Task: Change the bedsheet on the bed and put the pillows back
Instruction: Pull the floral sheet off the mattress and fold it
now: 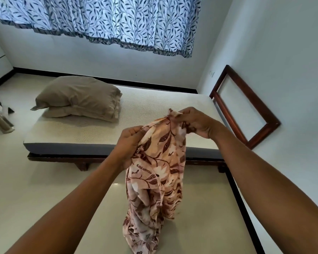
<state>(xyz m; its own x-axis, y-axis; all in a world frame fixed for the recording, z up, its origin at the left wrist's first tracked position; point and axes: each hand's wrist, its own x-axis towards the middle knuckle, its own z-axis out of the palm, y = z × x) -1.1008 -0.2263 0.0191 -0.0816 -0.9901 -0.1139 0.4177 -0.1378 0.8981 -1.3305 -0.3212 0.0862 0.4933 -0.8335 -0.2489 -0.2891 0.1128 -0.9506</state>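
Bed (136, 114): the mattress lies bare on a low dark base with no sheet spread on it, so it looks ready for a fresh cover.
Curtain (99, 21): leaf-printed, it hangs over the window on the wall behind the bed.
Bedsheet (154, 171): peach with a brown floral print, it hangs bunched in the air in front of the bed's near side. Its lower folds trail toward the floor. It is probably held high so that an edge or corner can be found before spreading.
Pillows (77, 96): two taupe pillows are stacked at the left end of the mattress, well apart from the sheet. I judge they will have to come off before the sheet can lie flat.
Wooden frame (251, 97): it leans on the wall by the bed's right end.
Left hand (128, 142): its fingers are curled round a gathered fold of the bedsheet.
Right hand (196, 123): it pinches the sheet's topmost edge, higher than the left.
Containers: none is plainly in view. Only the pillowcases hold anything, and their openings are hard to make out.
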